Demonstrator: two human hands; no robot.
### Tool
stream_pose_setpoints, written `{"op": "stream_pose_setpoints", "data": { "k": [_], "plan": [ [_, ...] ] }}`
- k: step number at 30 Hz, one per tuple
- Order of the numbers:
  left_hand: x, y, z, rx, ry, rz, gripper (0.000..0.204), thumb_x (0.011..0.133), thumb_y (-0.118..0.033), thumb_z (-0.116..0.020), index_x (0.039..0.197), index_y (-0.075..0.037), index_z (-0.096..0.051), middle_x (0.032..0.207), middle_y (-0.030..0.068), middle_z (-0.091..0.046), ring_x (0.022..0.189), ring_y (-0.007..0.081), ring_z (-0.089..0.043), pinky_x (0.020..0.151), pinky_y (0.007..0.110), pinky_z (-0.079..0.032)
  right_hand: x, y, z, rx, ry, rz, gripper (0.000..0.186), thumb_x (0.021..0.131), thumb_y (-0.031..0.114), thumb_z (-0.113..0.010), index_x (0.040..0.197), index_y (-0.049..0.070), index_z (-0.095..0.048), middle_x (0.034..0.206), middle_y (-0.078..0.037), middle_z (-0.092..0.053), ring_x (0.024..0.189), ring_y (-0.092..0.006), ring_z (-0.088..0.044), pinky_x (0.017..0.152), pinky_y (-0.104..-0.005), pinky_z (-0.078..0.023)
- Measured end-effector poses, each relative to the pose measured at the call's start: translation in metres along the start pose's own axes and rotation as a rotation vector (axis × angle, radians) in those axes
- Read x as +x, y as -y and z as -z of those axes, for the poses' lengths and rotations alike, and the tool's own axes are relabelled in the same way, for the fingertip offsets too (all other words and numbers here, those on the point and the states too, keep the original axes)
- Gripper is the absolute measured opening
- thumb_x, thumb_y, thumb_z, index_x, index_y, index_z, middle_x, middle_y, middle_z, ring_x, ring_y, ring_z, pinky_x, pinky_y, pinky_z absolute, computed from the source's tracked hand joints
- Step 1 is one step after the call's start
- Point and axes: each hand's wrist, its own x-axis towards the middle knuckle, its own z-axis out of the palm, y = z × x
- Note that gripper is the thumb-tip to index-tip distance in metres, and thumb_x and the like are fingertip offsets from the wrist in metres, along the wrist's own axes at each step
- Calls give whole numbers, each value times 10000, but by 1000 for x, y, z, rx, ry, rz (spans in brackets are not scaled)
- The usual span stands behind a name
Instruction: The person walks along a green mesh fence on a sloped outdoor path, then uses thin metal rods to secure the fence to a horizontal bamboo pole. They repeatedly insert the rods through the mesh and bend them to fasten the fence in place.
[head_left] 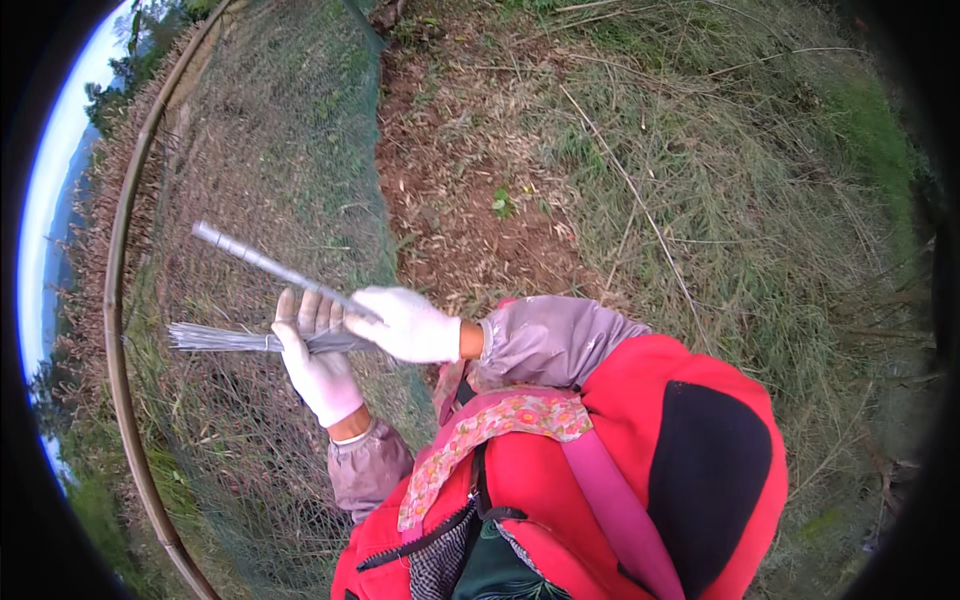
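My left hand [318, 365], in a white glove, is closed around a bundle of thin silvery wires [222, 339]. The wires stick out to the left in a loose fan and look tied together close to my fingers. Just to the right is my right hand [412, 325], also gloved in white and closed on the near end of a slim silvery rod [265, 264]. That rod slants up and left above the bundle and is slightly blurred, so its exact kind does not show. The right hand's fingertips are partly hidden.
A green mesh net [290, 160] spans the left side, with a curved bamboo pole [118, 300] along it. Bare reddish soil [450, 220] with dry leaves lies beyond my hands. Cut grassy branches [740, 200] cover the right, with a long thin stick [635, 190] among them.
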Motion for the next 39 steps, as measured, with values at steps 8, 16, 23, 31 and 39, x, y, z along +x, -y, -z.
{"op": "stream_pose_setpoints", "data": {
  "k": [8,16,23,31,39],
  "plan": [
    [-6,13,15,-176,-42,99,306,1005,-339,-435,1044,-46,-514,560,-83,-218,461,35,-203,422,216,-200,-3,-20,26,119,-25,-335,285,925,305,-545,852,32,-579,627,-64,-485,576,-141,-446,551,-342,-394],
    [26,55,-19,-231,-73,347,262,1009,-294,-434,1054,-72,-564,537,-98,-197,411,26,-142,357,214,-135,15,-51,67,287,22,-243,300,958,289,-467,877,30,-595,667,-129,-532,623,-230,-536,583,-366,-422],
    [96,118,-114,-36,-201,326,613,948,-528,-453,1254,3,-467,599,-69,-215,461,37,-204,408,206,-183,55,-98,161,149,-27,-139,262,920,271,-503,888,33,-606,738,-193,-604,684,-357,-607,604,-413,-452],
    [160,186,-201,-418,70,405,457,975,-421,-461,1259,-63,-471,579,-63,-214,464,51,-174,405,215,-198,78,-133,257,-37,-245,17,199,910,231,-534,920,39,-586,814,-161,-589,766,-380,-592,629,-438,-454],
    [204,232,-252,-340,61,359,342,977,-386,-479,1059,-56,-521,572,-84,-214,460,33,-190,406,209,-187,75,-160,297,-43,-247,-242,254,955,291,-469,964,59,-573,748,-195,-589,709,-383,-599,611,-443,-443]
  ]
}}
